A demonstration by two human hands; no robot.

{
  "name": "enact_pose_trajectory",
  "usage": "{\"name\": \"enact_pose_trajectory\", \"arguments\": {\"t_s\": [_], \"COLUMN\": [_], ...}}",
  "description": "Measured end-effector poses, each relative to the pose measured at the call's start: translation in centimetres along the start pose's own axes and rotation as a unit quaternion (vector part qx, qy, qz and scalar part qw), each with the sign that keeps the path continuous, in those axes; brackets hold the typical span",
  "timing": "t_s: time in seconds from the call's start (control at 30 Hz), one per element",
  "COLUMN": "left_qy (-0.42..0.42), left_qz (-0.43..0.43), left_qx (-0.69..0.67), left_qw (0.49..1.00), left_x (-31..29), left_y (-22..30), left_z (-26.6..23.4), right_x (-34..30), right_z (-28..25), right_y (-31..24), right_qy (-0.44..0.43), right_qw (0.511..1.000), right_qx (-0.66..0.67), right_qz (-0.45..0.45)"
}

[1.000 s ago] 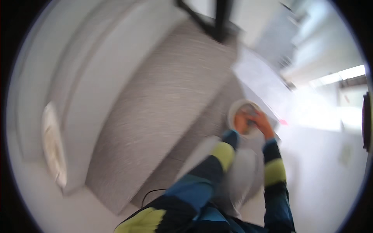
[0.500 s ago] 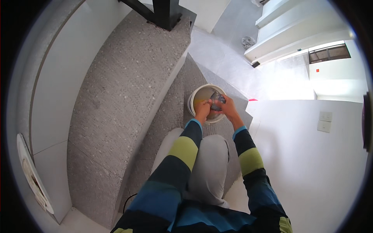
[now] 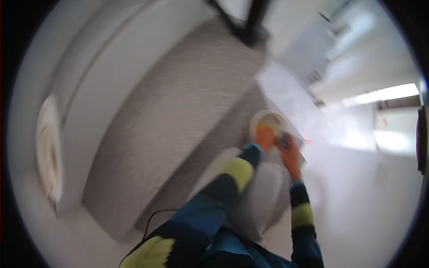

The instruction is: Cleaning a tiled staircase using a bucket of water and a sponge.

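The round whitish bucket [image 3: 253,125] stands on a grey speckled step, close in front of my knees. My left hand [image 3: 267,138] is over its near side, fingers down toward the inside, smeared by motion. Something yellow shows beside that hand at the bucket, too blurred to name. My right hand [image 3: 291,157] is at the right rim, its fingers closed on a small dark grey object [image 3: 284,140] whose kind I cannot make out. What lies deeper in the bucket is hidden by my hands and the blur.
A wide grey speckled step [image 3: 178,102] rises to my left, with a black metal post [image 3: 254,22] at its far end. A white wall [image 3: 344,196] borders the right. An oval whitish panel [image 3: 49,149] leans at far left. A black cable [image 3: 156,212] lies near my left arm.
The view has swung, so the bucket sits farther right in the picture. My right hand has moved from inside the bucket to its right rim, bringing the dark grey object; the hands are farther apart.
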State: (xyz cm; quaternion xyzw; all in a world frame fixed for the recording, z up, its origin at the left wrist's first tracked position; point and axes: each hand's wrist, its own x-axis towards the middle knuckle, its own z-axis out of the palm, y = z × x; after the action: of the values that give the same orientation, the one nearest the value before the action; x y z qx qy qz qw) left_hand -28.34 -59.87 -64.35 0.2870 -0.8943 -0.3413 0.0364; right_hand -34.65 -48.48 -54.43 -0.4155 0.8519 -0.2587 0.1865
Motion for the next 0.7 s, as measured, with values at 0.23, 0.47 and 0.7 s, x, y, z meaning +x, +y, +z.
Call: {"name": "enact_pose_trajectory", "arguments": {"t_s": [0.23, 0.47, 0.7], "left_qy": [0.083, 0.103, 0.014], "left_qz": [0.013, 0.036, 0.027], "left_qx": [0.037, 0.038, -0.087], "left_qw": [0.996, 0.993, 0.996], "left_x": [-2.3, -5.0, -6.7], "left_y": [-0.7, 0.0, 1.3], "left_z": [-1.0, -3.3, -7.8], "right_x": [-1.6, -1.1, -0.1], "right_z": [0.5, 0.9, -0.5], "right_y": [1.9, -0.5, 0.5], "right_qy": [0.032, 0.038, 0.038], "right_qw": [0.999, 0.995, 0.990], "right_qx": [-0.040, -0.091, -0.137], "right_qz": [0.019, -0.004, 0.011]}}
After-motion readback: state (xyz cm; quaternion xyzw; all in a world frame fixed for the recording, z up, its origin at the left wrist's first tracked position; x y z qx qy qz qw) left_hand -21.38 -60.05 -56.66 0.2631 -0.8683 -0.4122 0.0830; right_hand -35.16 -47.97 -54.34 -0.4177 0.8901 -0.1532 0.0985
